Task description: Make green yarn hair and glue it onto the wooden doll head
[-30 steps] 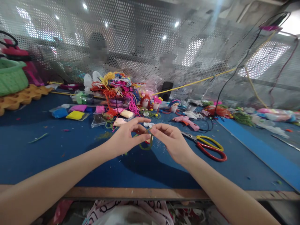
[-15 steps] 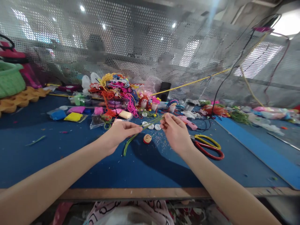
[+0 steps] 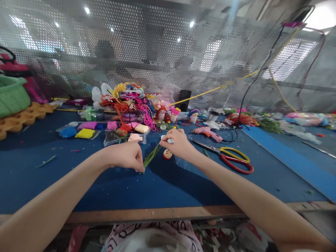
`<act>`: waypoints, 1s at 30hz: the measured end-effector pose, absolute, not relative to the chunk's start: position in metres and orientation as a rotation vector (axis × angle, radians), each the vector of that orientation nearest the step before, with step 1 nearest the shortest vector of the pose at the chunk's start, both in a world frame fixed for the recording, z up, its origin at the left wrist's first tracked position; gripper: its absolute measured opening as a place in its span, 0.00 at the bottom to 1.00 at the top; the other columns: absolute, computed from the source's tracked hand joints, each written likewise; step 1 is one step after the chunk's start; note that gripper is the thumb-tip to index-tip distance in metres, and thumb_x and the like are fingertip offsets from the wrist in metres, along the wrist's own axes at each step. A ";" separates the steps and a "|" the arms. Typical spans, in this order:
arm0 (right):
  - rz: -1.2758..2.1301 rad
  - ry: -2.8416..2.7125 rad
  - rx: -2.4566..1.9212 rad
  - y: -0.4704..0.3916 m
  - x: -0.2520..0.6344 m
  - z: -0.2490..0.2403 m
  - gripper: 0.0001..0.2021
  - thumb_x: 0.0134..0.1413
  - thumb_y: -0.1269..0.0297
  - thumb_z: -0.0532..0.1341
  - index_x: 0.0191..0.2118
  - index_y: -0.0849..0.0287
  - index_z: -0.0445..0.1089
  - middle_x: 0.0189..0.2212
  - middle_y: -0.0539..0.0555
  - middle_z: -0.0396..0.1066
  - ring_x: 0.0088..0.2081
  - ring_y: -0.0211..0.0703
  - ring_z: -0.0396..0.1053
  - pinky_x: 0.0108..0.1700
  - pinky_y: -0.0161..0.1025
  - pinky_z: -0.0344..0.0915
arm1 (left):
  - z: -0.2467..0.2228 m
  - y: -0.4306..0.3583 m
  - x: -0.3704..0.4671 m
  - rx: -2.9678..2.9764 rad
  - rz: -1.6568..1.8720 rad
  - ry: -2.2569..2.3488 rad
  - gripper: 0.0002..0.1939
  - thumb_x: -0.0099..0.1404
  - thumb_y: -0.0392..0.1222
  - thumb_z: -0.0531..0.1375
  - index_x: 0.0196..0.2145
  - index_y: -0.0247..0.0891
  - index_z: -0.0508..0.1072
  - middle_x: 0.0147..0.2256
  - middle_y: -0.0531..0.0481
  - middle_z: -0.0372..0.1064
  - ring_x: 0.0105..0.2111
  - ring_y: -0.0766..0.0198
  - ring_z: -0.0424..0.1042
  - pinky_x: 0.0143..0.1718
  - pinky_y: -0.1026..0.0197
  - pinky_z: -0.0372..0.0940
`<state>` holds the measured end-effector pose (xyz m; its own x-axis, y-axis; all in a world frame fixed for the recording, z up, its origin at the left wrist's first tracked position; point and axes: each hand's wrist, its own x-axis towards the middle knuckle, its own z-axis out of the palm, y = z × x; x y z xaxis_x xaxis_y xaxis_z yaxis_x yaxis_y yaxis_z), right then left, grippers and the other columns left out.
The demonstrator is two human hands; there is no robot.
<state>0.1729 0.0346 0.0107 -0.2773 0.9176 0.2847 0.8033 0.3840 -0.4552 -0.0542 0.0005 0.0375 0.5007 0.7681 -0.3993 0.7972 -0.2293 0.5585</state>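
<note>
Here, the left hand [image 3: 128, 156] and right hand [image 3: 178, 142] pinch the green yarn [image 3: 152, 154] stretched between them. Just right, the little head [image 3: 167, 154] has a face but no hair showing; far dolls [image 3: 174, 114] have hair.

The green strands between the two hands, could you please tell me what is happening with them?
The left hand and the right hand each pinch one end of the green strands, which run between them above the blue mat. A small round face piece sits near the right hand, and the scissors lie further right.
</note>
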 end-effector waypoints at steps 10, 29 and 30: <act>0.521 -2.233 -1.173 0.029 0.164 0.034 0.04 0.54 0.65 0.67 0.31 0.58 0.79 0.36 0.53 0.71 0.42 0.44 0.67 0.52 0.47 0.57 | 0.053 -0.004 -0.062 2.189 -0.237 1.081 0.12 0.55 0.49 0.64 0.30 0.38 0.79 0.28 0.49 0.76 0.28 0.61 0.70 0.27 0.62 0.59; 1.074 -1.714 -1.032 -0.048 0.170 0.038 0.14 0.64 0.52 0.56 0.32 0.57 0.66 0.28 0.48 0.63 0.32 0.38 0.60 0.37 0.37 0.60 | 0.022 -0.046 0.000 1.328 0.755 0.616 0.19 0.72 0.59 0.49 0.34 0.41 0.58 0.23 0.62 0.43 0.19 0.72 0.40 0.17 0.69 0.39; 1.104 -1.696 -1.040 -0.050 0.172 0.037 0.14 0.64 0.52 0.57 0.32 0.57 0.66 0.28 0.48 0.64 0.33 0.38 0.61 0.37 0.36 0.60 | 0.021 -0.046 0.000 1.317 0.758 0.616 0.19 0.72 0.58 0.50 0.34 0.41 0.59 0.22 0.62 0.43 0.19 0.73 0.39 0.17 0.69 0.38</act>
